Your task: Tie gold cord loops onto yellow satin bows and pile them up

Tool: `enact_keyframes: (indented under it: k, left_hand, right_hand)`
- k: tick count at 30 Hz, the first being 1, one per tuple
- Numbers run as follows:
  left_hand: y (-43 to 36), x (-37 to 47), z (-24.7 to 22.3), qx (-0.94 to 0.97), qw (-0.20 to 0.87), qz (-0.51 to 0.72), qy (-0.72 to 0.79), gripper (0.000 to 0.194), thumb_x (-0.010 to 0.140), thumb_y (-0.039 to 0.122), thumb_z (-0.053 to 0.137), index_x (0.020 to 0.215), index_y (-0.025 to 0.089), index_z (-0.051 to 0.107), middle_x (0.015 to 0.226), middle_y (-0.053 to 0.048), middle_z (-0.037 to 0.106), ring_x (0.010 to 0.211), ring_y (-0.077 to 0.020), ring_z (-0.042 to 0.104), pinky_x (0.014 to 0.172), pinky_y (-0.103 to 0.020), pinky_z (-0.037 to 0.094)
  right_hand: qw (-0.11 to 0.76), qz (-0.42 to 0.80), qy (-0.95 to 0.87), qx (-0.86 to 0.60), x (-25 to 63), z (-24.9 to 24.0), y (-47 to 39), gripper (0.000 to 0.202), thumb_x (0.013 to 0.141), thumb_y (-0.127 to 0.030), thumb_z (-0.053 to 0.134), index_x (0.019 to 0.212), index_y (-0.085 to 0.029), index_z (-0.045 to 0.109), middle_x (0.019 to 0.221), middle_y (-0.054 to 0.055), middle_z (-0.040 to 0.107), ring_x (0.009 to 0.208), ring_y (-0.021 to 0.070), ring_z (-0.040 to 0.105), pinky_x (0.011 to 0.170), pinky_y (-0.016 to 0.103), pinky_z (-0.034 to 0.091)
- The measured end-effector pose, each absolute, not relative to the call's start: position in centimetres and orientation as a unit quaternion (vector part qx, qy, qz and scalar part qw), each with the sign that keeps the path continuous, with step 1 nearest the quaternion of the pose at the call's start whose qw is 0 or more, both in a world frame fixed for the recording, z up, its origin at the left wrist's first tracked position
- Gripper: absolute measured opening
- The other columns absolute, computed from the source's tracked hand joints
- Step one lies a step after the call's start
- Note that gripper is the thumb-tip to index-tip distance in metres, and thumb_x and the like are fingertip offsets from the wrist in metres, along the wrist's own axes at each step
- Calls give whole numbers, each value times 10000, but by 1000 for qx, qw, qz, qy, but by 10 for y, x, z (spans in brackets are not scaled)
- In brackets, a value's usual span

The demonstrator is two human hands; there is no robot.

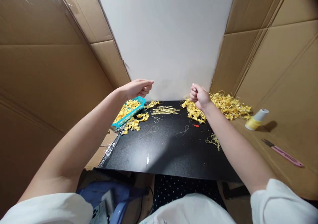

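Observation:
Both arms reach forward over the black tabletop. My left hand (139,88) is raised above the back end of a turquoise basket (130,115) of yellow bows; its fingers are curled in and closed. My right hand (199,96) is a closed fist held up in front of a heap of yellow bows (230,106). Whatever either fist may hold is hidden or too small to see. Between the hands, farther down on the table, lies a bundle of yellow cord pieces (166,110). Loose yellow bows (132,124) lie beside the basket.
A cone-shaped spool of yellow thread (256,119) and pink-handled tweezers (285,155) stand and lie on cardboard at right. A small red piece (196,125) and tangled cord (213,141) lie on the table. Cardboard walls (49,71) rise on both sides.

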State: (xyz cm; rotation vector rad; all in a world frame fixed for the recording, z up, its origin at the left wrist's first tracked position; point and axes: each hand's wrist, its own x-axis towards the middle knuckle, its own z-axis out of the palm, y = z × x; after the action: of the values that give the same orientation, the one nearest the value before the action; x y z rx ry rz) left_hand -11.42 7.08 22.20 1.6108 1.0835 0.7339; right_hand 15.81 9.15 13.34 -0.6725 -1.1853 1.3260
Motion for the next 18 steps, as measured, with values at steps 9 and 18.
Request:
enact_keyframes:
  k: [9, 18]
  left_hand:
    - [42, -87, 295, 606, 507, 453, 413, 419, 1011, 249, 293, 600, 192, 236, 493, 78, 150, 450, -75, 90, 445, -206, 89]
    - [38, -47, 330, 627, 497, 465, 380, 399, 990, 288, 355, 612, 195, 270, 503, 70, 97, 454, -87, 52, 453, -217, 44]
  right_hand:
    - [442, 572, -613, -319, 103, 66, 76, 326, 805, -370, 608, 576, -187, 465, 466, -84, 339, 434, 63, 298, 450, 200, 272]
    - [446, 591, -638, -211, 25, 80, 52, 447, 689, -374, 776, 1048, -231, 551, 1046, 31, 612, 1056, 165, 545, 897, 292, 417]
